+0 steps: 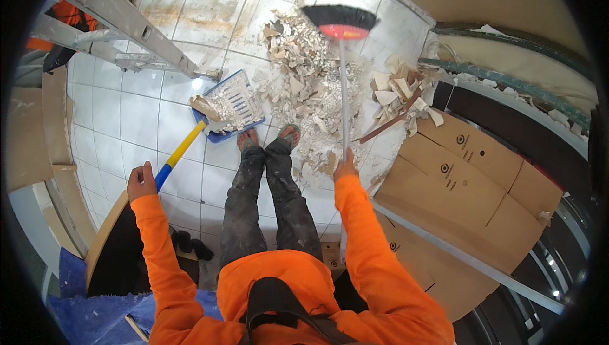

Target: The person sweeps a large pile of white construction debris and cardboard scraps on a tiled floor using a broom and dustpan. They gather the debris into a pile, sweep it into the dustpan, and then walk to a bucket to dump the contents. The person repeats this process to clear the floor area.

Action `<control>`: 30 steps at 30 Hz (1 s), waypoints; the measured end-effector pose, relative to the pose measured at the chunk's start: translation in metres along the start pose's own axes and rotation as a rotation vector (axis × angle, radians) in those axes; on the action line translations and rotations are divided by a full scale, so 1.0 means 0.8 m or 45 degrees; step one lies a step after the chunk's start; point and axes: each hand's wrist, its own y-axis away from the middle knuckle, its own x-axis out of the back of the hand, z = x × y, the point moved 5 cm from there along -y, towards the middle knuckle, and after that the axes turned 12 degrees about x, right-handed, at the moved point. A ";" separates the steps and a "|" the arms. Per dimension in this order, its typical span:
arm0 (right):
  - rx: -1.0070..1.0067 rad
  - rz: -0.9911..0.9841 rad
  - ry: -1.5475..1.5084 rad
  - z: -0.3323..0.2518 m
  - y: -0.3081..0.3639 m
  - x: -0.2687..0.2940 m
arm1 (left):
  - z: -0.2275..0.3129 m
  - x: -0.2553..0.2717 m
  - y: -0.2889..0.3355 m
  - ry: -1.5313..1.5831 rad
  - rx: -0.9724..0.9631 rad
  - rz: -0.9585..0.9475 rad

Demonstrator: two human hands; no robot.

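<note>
My right hand is closed round the pale stick of a broom. The broom's red head with black bristles is at the far side of a heap of broken plaster and tile rubble. My left hand is beside the end of a blue-and-yellow handle; its fingers look loosely bent and apart, not wrapped round it. The handle's grey head rests at a blue slotted dustpan holding rubble and a larger broken piece. The dustpan lies just ahead of my feet.
An aluminium ladder stands at the far left, with someone in orange partly visible behind it. Flattened cardboard and a long metal strip lie at the right. Larger shards and a reddish-brown strip border the heap. Blue sheeting lies near left.
</note>
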 end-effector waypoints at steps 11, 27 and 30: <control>0.168 0.080 -0.061 0.046 0.182 0.070 | -0.011 -0.004 -0.008 -0.037 -0.084 -0.021; 0.529 0.157 -0.162 -0.230 -0.084 0.108 | -0.015 0.001 -0.012 0.050 -0.086 -0.023; 0.429 0.075 -0.082 -0.242 -0.115 0.074 | -0.005 0.006 -0.007 0.010 -0.007 -0.036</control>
